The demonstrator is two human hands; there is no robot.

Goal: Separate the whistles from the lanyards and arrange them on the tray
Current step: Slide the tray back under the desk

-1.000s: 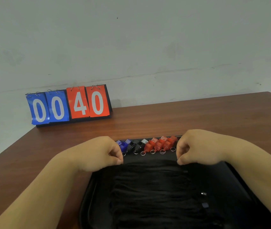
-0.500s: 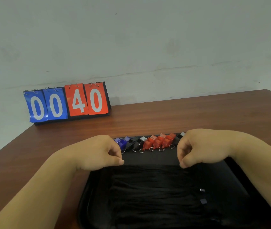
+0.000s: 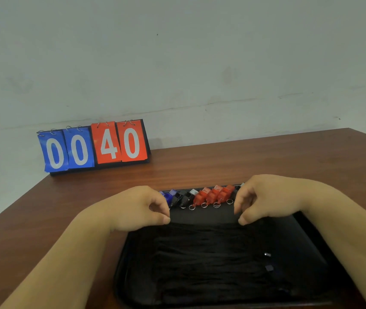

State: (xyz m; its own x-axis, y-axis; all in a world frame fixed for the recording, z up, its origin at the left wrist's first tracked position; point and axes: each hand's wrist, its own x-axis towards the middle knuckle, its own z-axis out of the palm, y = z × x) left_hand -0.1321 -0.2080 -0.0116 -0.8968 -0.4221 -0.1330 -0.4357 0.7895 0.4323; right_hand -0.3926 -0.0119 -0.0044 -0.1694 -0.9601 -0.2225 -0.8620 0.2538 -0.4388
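Centre frame, left hand (image 3: 137,206) and right hand (image 3: 266,199) curl with thumbs at the upper edge of the black lanyards (image 3: 211,259), probably squaring the bundle. Whether they actually pinch cord, I cannot tell. Whistles (image 3: 211,195) line the tray (image 3: 123,264) along its top rim.

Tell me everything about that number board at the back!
The scoreboard stands on the table at its far left, close to the wall. It has four flip cards hung from small metal rings on a black stand. The two left cards are blue and read 0 0; the two right ones are orange-red and read 4 0, all in white digits. The cards look like shiny plastic, and the leftmost is a bit creased at its bottom corner. Only the table touches it.
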